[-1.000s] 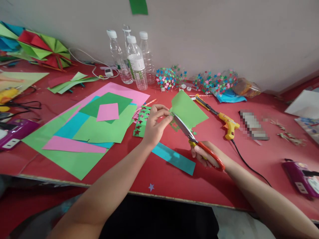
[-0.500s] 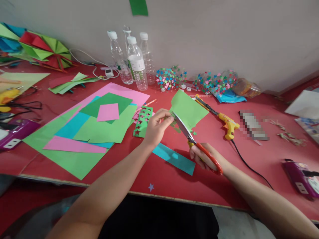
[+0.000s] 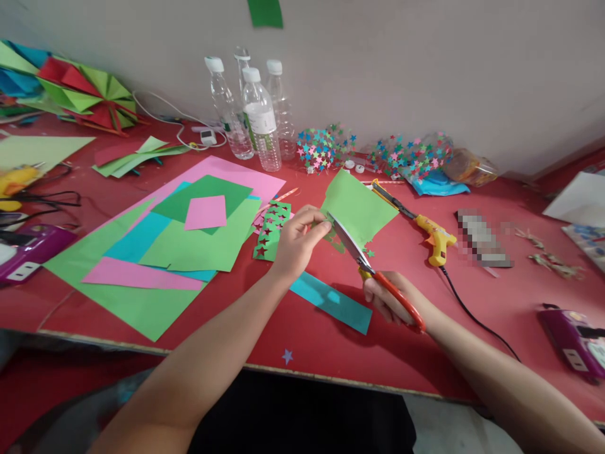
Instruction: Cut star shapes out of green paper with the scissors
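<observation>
My left hand (image 3: 302, 236) pinches a small bit of green paper (image 3: 329, 217) between thumb and fingertips. At that pinch are the tips of the scissors (image 3: 352, 243), whose handles my right hand (image 3: 392, 296) grips. The blades lie almost together. Just behind them a light green sheet (image 3: 363, 205) rests on the table, with small green stars (image 3: 370, 253) by its lower edge. Left of my left hand lies a green strip with star-shaped holes (image 3: 271, 233). Below the hands there is a blue paper strip (image 3: 331, 302). The exact shape of the pinched bit is partly hidden by my fingers.
Layered coloured sheets (image 3: 198, 252) spread across the left. Several plastic bottles (image 3: 262, 123) stand by the wall, beside star-filled clear containers (image 3: 321, 148). A yellow glue gun (image 3: 437, 239) with a cord lies right, near a purple power strip (image 3: 571, 340). A lilac star (image 3: 287, 357) lies near the front edge.
The scissors' handles have drawn closer together, with the blades closing slightly. My left hand keeps its pinch in nearly the same place.
</observation>
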Action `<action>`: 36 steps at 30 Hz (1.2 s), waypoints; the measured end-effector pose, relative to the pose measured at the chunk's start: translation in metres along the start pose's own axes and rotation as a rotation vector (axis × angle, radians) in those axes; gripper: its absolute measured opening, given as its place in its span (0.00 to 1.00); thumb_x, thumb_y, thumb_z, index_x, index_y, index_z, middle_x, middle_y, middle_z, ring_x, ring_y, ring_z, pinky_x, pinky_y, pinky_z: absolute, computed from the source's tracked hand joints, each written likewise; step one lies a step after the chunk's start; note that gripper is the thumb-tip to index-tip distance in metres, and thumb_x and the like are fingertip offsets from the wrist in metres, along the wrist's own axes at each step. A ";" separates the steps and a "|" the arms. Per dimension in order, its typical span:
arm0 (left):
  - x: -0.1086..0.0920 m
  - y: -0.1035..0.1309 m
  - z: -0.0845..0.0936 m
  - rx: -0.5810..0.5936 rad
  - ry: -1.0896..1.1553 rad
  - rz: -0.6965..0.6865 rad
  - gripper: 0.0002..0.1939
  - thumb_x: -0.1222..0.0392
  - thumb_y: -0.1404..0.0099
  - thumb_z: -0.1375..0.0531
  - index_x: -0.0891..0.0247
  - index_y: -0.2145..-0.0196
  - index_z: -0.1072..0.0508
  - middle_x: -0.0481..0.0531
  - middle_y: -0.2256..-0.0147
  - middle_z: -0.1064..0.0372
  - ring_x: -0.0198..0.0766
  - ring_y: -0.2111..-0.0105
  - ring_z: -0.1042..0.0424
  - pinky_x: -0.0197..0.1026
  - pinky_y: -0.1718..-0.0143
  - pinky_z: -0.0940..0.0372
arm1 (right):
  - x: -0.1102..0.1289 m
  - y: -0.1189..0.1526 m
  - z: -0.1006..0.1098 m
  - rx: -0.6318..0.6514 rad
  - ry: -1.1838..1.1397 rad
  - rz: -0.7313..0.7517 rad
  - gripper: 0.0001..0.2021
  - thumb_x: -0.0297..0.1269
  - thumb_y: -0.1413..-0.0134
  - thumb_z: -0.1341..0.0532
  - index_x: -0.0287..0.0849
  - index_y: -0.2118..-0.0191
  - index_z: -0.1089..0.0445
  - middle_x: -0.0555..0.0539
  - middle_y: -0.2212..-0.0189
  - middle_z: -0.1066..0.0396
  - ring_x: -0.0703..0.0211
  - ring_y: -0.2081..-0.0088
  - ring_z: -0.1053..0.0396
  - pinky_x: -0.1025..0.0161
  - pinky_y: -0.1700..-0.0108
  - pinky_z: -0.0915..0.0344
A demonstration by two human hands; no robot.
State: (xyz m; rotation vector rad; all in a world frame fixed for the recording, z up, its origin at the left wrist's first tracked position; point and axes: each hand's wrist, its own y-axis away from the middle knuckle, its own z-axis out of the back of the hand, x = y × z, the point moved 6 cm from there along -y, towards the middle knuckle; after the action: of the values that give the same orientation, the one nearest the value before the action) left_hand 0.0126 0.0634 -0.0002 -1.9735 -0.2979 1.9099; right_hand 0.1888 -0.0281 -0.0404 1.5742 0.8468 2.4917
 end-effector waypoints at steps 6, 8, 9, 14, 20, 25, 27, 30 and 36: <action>-0.001 0.000 0.000 0.004 -0.004 0.001 0.08 0.64 0.40 0.42 0.60 0.77 0.31 0.46 0.74 0.41 0.35 0.69 0.38 0.41 0.63 0.41 | 0.000 0.000 0.000 -0.003 -0.002 0.011 0.22 0.57 0.48 0.43 0.42 0.76 0.39 0.56 0.91 0.42 0.69 0.89 0.46 0.71 0.85 0.48; -0.001 0.000 0.000 0.003 0.015 -0.003 0.08 0.65 0.40 0.41 0.60 0.77 0.30 0.46 0.73 0.40 0.34 0.69 0.38 0.40 0.63 0.42 | 0.001 0.001 0.001 -0.004 -0.005 0.019 0.22 0.58 0.49 0.43 0.42 0.77 0.39 0.56 0.91 0.42 0.70 0.89 0.46 0.71 0.85 0.48; 0.000 0.001 0.000 0.002 0.024 -0.003 0.08 0.65 0.40 0.41 0.60 0.77 0.30 0.46 0.73 0.40 0.34 0.69 0.38 0.40 0.63 0.42 | 0.001 0.001 0.001 -0.002 -0.011 0.026 0.22 0.58 0.49 0.42 0.42 0.77 0.39 0.56 0.91 0.42 0.70 0.90 0.46 0.71 0.85 0.48; 0.010 0.001 0.002 -0.030 0.084 0.062 0.09 0.64 0.41 0.41 0.61 0.78 0.30 0.46 0.75 0.38 0.34 0.70 0.38 0.39 0.64 0.43 | -0.005 -0.005 0.005 -0.045 -0.079 0.083 0.22 0.59 0.50 0.41 0.41 0.76 0.37 0.54 0.91 0.38 0.69 0.90 0.45 0.70 0.86 0.47; 0.026 0.004 -0.009 0.011 0.286 0.249 0.07 0.63 0.43 0.39 0.61 0.78 0.28 0.45 0.76 0.35 0.32 0.70 0.37 0.37 0.64 0.42 | -0.008 -0.017 0.027 -0.270 -0.206 0.220 0.21 0.56 0.50 0.39 0.39 0.73 0.31 0.48 0.82 0.27 0.67 0.87 0.41 0.67 0.83 0.45; 0.036 0.015 -0.027 0.126 0.361 0.367 0.06 0.61 0.45 0.38 0.62 0.78 0.28 0.45 0.76 0.34 0.32 0.71 0.36 0.37 0.64 0.41 | -0.005 -0.020 0.041 -0.383 -0.293 0.233 0.17 0.50 0.49 0.39 0.39 0.75 0.29 0.55 0.92 0.41 0.66 0.87 0.45 0.66 0.82 0.47; 0.039 0.017 -0.031 0.183 0.308 0.356 0.07 0.60 0.44 0.38 0.62 0.78 0.29 0.45 0.77 0.35 0.32 0.71 0.37 0.37 0.65 0.41 | -0.004 -0.022 0.044 -0.399 -0.341 0.263 0.15 0.46 0.48 0.40 0.39 0.76 0.30 0.55 0.93 0.43 0.67 0.88 0.48 0.66 0.82 0.48; 0.043 0.020 -0.036 0.255 0.188 0.345 0.09 0.59 0.43 0.39 0.63 0.78 0.29 0.46 0.76 0.35 0.32 0.72 0.37 0.37 0.66 0.42 | -0.008 -0.026 0.051 -0.436 -0.426 0.282 0.12 0.41 0.49 0.40 0.41 0.79 0.34 0.55 0.93 0.43 0.67 0.88 0.48 0.66 0.82 0.48; 0.045 0.025 -0.048 0.346 -0.006 0.356 0.11 0.54 0.42 0.39 0.63 0.76 0.29 0.47 0.75 0.33 0.34 0.71 0.35 0.38 0.65 0.40 | -0.018 -0.038 0.063 -0.467 -0.502 0.247 0.09 0.38 0.54 0.40 0.42 0.79 0.38 0.54 0.94 0.41 0.66 0.90 0.47 0.67 0.86 0.50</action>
State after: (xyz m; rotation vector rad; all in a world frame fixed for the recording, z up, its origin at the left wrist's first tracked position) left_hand 0.0601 0.0536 -0.0512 -1.8749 0.3854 2.0084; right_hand 0.2423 0.0231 -0.0532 2.0535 0.0029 2.0441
